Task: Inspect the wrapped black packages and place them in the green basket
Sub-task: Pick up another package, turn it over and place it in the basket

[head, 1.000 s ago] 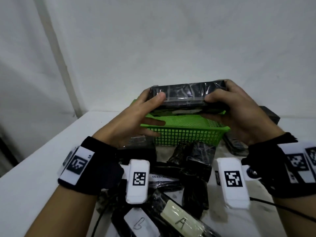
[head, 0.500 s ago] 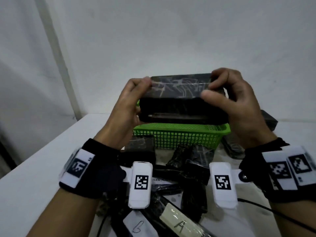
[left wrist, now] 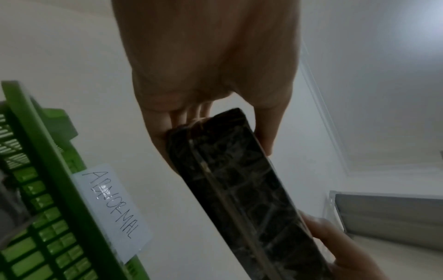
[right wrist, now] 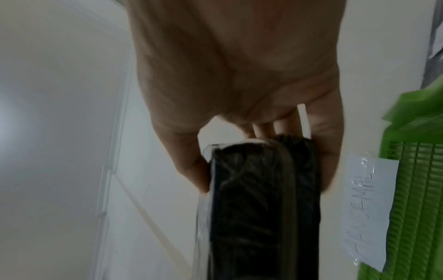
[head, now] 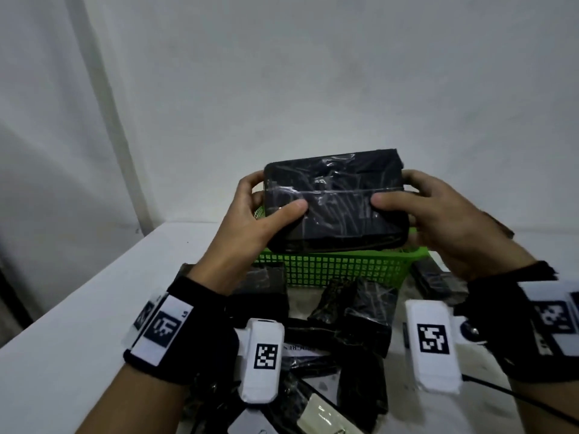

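Observation:
A flat black package (head: 335, 202) wrapped in clear film is held up in the air above the green basket (head: 332, 267), its broad face turned toward me. My left hand (head: 266, 211) grips its left end, thumb on the front and fingers behind. My right hand (head: 416, 205) grips the right end the same way. The left wrist view shows the package (left wrist: 239, 185) edge-on under the left hand (left wrist: 210, 113). In the right wrist view the package (right wrist: 261, 199) runs down from the right hand (right wrist: 251, 132).
Several more wrapped black packages (head: 354, 311) lie in a heap on the white table (head: 78, 324) in front of the basket. A white label reading "ABNORMAL" (left wrist: 112, 206) hangs on the basket's rim. White walls stand close behind and to the left.
Both hands have turned the package from its thin edge to its broad face toward me, and lifted it slightly above the basket. Both hands still grip its ends.

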`<state>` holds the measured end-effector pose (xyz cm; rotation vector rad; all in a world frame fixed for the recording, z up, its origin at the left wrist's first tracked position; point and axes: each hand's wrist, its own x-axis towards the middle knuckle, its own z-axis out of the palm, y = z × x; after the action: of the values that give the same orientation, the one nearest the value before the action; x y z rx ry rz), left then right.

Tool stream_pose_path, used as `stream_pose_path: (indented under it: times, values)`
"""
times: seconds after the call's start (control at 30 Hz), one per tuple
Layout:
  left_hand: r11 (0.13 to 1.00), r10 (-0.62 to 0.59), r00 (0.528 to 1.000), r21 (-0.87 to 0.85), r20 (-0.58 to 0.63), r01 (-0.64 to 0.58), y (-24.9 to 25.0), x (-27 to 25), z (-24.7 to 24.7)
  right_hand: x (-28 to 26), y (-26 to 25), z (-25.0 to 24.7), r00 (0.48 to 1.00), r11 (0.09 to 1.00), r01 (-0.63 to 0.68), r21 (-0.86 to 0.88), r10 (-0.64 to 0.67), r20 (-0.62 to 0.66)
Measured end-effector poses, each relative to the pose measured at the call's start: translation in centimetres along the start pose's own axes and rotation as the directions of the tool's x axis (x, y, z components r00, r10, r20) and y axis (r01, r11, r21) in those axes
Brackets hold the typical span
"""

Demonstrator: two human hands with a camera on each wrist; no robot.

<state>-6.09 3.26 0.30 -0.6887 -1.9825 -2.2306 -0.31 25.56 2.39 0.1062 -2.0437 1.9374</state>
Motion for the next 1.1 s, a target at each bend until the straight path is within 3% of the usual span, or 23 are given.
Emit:
stream_pose_path:
  times: [0.1,0.23,0.3,0.4,0.5,0.6,0.73,0.87,0.93,1.0,1.1]
  values:
    - [0.997,0.073,0.996,-0.001,-0.044,-0.073,-0.1,0.1,0.1,0.2,0.3,0.4,0.996,0.999,0.038,-0.026,-0.039,-0.079]
    - [0.993,0.095,0.995,0.074,-0.031,-0.093,0.2,0.1,-0.5,-0.3,0.1,0.6,0.994,0.994,0.103,-0.045,-0.104,-0.041]
    - [0.989,0.03,1.0,0.147,-0.001,-0.03,0.6,0.0,-0.8,-0.7,0.1,0.4,0.986,0.979,0.164,-0.119,-0.164,0.008]
    - [0.993,-0.087,0.996,0.077,0.024,0.085,1.1,-0.2,-1.1,-0.8,0.2,0.3,0.979,0.946,0.204,-0.251,-0.191,0.077]
    - [0.997,0.063,0.997,0.053,-0.049,-0.06,1.2,-0.1,-1.0,-0.8,0.4,0.8,0.979,0.931,0.198,-0.306,-0.173,0.105]
    - [0.974,0.197,0.98,0.123,-0.032,-0.192,1.0,0.0,-1.1,-0.9,0.4,1.4,0.984,0.983,0.172,-0.069,-0.169,0.047]
    - [0.945,0.293,0.956,0.151,0.011,-0.291,0.8,-0.1,-0.9,-0.9,0.2,1.6,0.961,0.963,0.27,-0.004,-0.269,-0.063]
    - [0.938,0.335,0.942,0.102,-0.01,-0.333,0.5,0.0,-0.5,-0.9,0.0,1.5,0.939,0.941,0.338,-0.01,-0.338,-0.064]
    - [0.959,0.277,0.961,0.063,-0.009,-0.276,0.6,0.0,-0.4,-0.9,0.1,1.0,0.925,0.927,0.371,-0.055,-0.375,-0.064]
    - [0.993,0.116,0.993,-0.016,0.013,-0.116,0.7,0.0,-0.3,-0.9,0.1,0.9,0.914,0.913,0.398,-0.091,-0.403,-0.053]
    - [0.981,-0.061,0.996,-0.179,0.058,0.07,0.8,0.0,-0.4,-0.7,0.3,1.4,0.935,0.936,0.353,0.005,-0.353,-0.026]
